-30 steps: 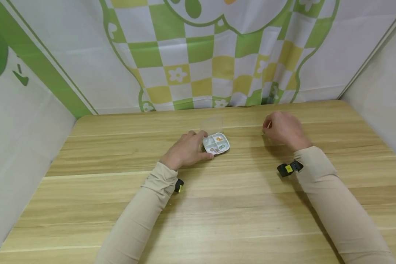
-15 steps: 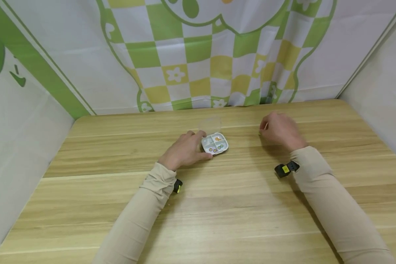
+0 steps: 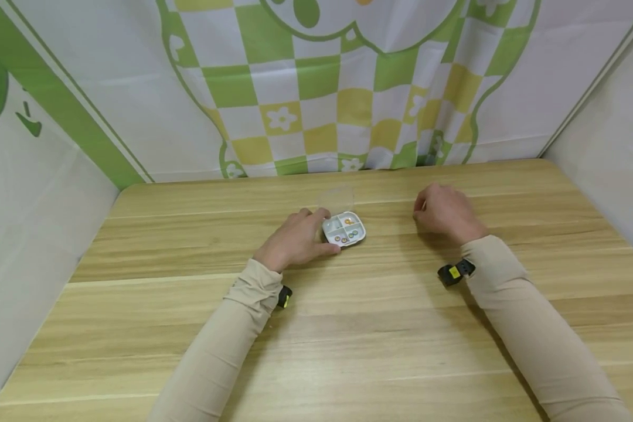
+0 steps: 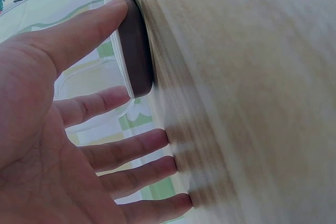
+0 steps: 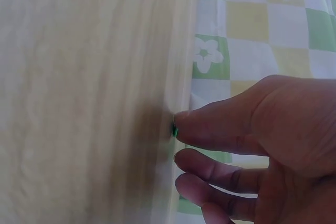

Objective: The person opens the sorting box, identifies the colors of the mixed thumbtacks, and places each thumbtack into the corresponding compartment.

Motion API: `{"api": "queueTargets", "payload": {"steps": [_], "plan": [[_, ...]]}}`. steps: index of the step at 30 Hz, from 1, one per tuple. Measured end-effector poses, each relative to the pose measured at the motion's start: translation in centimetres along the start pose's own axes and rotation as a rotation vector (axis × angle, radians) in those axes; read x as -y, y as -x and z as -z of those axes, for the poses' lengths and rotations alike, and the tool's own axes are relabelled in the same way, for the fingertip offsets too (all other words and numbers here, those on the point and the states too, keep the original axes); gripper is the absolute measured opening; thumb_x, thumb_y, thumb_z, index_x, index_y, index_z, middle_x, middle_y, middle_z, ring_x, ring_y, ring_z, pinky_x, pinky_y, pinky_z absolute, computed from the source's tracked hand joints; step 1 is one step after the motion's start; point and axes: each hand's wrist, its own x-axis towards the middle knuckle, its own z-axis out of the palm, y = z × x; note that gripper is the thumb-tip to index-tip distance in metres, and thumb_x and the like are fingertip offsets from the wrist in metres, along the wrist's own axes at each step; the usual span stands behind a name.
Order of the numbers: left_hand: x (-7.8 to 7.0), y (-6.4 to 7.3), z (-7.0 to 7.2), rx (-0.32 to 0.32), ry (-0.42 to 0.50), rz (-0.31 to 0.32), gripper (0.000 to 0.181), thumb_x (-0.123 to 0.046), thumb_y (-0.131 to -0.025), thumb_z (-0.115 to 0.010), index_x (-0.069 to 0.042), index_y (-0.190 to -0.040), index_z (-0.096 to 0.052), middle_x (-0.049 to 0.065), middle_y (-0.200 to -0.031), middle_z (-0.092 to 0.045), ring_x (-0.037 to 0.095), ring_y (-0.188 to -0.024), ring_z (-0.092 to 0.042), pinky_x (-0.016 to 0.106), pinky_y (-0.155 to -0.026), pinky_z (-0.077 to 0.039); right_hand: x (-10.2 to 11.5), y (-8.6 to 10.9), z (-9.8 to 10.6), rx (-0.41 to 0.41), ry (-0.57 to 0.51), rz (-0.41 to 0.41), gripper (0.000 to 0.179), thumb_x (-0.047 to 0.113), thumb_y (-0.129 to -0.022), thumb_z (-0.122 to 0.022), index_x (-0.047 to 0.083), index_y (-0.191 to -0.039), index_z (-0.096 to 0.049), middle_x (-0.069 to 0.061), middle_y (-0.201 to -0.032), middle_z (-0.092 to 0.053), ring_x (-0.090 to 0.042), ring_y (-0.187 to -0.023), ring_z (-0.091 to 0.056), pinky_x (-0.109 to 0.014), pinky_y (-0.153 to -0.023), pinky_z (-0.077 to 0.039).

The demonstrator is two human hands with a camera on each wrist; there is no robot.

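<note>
A small white pill box [image 3: 344, 228] with four compartments lies on the table, its clear lid [image 3: 340, 198] standing open behind it. Small orange, teal and ring-like pieces lie in its compartments. My left hand [image 3: 295, 241] holds the box between thumb and index finger at its left side; in the left wrist view its dark side wall [image 4: 135, 45] shows under the thumb, while the other fingertips touch the table. To the right, my right hand [image 3: 445, 214] pinches a tiny green piece [image 5: 175, 129] at the tabletop. The index fingertip is mostly hidden behind the thumb.
The wooden table [image 3: 316, 346] reaches back to a green, white and yellow checked curtain [image 3: 316, 111]. White side panels [image 3: 37, 193] border the table left and right. Each wrist wears a black camera strap.
My right hand has shifted slightly left, and the yellowish speck at its fingertips no longer shows in the head view. The left hand and pill box stay in place.
</note>
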Motion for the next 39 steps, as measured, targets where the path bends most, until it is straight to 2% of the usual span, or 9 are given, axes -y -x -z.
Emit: {"api": "queueTargets", "payload": {"steps": [12, 24, 31, 39], "plan": [[-0.17, -0.19, 0.05, -0.003, -0.004, -0.001, 0.072, -0.042, -0.09, -0.078, -0.007, -0.146, -0.048, 0.021, -0.137, -0.055, 0.037, -0.125, -0.051, 0.051, -0.102, -0.044, 0.0, -0.03, -0.4, -0.003, -0.027, -0.047, 0.017, 0.012, -0.09, -0.061, 0.007, -0.091, -0.077, -0.015, -0.097, -0.073, -0.042, -0.097, -0.066, -0.055, -0.078, -0.051], [-0.03, -0.09, 0.12, -0.001, -0.009, -0.002, 0.071, -0.042, -0.09, -0.078, -0.008, -0.146, -0.048, 0.02, -0.138, -0.055, 0.038, -0.127, -0.05, 0.052, -0.104, -0.043, 0.09, -0.05, -0.53, -0.027, -0.082, -0.078, 0.017, 0.011, -0.09, -0.061, 0.006, -0.09, -0.078, -0.015, -0.098, -0.073, -0.04, -0.093, -0.066, -0.054, -0.077, -0.052], [0.0, -0.14, 0.01, -0.004, -0.018, 0.001, 0.072, -0.042, -0.09, -0.078, -0.007, -0.146, -0.048, 0.021, -0.138, -0.055, 0.039, -0.127, -0.05, 0.052, -0.104, -0.043, 0.12, -0.08, -0.7, -0.033, -0.082, -0.089, 0.016, 0.011, -0.09, -0.063, 0.007, -0.089, -0.078, -0.015, -0.099, -0.073, -0.041, -0.096, -0.066, -0.055, -0.079, -0.051], [-0.07, -0.14, -0.03, -0.005, -0.011, -0.006, 0.072, -0.041, -0.09, -0.078, -0.007, -0.146, -0.049, 0.02, -0.139, -0.055, 0.038, -0.128, -0.05, 0.052, -0.104, -0.043, 0.0, -0.04, -0.76, -0.031, -0.081, -0.09, 0.018, 0.008, -0.089, -0.059, 0.006, -0.087, -0.077, -0.016, -0.097, -0.072, -0.041, -0.093, -0.066, -0.053, -0.076, -0.051]]}}
